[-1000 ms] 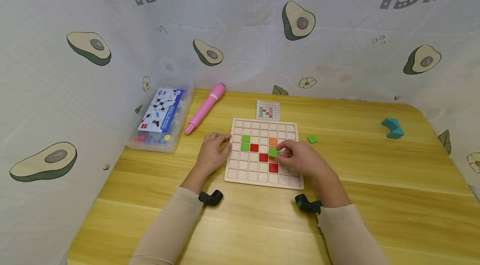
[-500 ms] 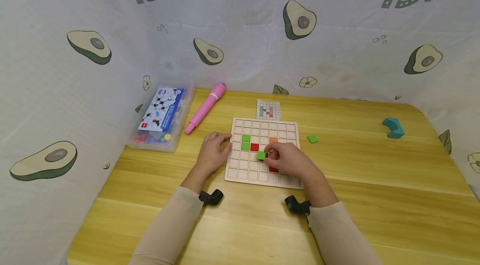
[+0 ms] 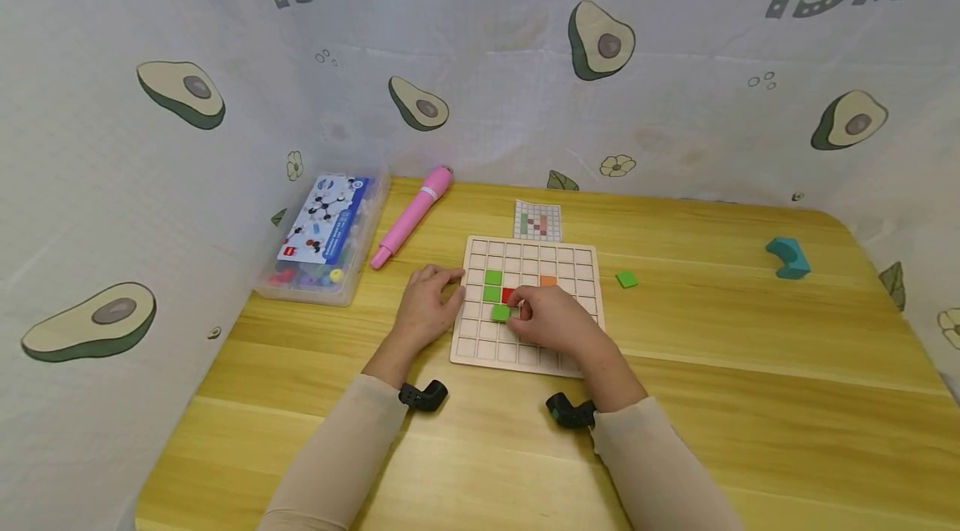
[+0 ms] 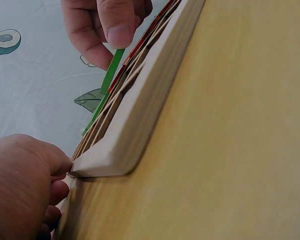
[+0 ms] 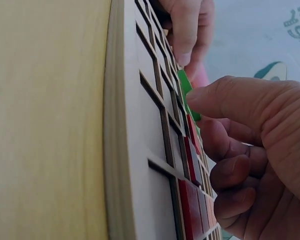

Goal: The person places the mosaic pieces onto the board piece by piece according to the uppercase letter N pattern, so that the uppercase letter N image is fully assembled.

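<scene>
In the head view my right hand [image 3: 555,318] is over the wooden grid board [image 3: 480,352], pinching a green square tile [image 3: 500,313] between thumb and index finger. The right wrist view has this green tile [image 5: 186,87] tilted on edge above the cells. Two green tiles [image 3: 492,285] lie in the board just behind it. A red tile [image 3: 507,295] and an orange tile [image 3: 548,281] show beside my right hand, which covers other tiles. My left hand [image 3: 427,306] rests at the board's left edge, its thumb and index finger touching it.
A loose green tile [image 3: 626,279] lies right of the board. Behind the board is a small printed pattern card [image 3: 537,221]. A pink pen-shaped tool [image 3: 411,218] and a clear plastic box [image 3: 315,235] stand at left, a teal arch block [image 3: 788,257] at far right.
My right hand has moved left across the board with the green tile, from beside the orange column to below the two green tiles. My left hand has stayed at the board's edge.
</scene>
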Demonstrator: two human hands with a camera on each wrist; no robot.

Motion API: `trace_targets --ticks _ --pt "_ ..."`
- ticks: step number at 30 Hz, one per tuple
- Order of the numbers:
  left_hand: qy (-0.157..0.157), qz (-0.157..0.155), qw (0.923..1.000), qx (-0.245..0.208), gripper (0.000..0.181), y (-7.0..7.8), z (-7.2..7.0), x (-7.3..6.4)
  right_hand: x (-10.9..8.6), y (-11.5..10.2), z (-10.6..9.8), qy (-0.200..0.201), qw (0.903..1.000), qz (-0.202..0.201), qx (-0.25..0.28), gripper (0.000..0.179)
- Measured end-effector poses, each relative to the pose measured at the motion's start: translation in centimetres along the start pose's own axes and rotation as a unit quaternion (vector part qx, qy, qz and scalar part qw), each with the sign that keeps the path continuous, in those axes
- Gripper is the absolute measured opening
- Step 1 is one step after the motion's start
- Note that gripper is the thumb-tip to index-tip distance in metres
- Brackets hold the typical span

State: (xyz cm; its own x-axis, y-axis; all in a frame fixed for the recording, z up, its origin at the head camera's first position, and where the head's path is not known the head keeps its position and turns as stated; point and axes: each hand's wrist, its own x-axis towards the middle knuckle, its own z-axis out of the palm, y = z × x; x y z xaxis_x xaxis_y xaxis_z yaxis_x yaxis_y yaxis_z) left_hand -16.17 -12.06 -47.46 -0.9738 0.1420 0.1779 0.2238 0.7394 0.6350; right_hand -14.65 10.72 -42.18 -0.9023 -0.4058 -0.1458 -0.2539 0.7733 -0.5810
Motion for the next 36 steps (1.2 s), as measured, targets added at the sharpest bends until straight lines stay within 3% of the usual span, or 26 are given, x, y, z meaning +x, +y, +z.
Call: trace_targets --ticks 23,36 --pt "-0.001 -0.003 1.0 0.002 0.034 0.1 0.0 0.0 0.7 -1.0 1.2 0.028 0.9986 -0.009 -0.044 0.022" --pt "0.006 0.004 1.0 0.005 0.035 0.0 0.1 0.1 0.6 -0.7 1.0 0.035 0.999 0.006 -0.028 0.022"
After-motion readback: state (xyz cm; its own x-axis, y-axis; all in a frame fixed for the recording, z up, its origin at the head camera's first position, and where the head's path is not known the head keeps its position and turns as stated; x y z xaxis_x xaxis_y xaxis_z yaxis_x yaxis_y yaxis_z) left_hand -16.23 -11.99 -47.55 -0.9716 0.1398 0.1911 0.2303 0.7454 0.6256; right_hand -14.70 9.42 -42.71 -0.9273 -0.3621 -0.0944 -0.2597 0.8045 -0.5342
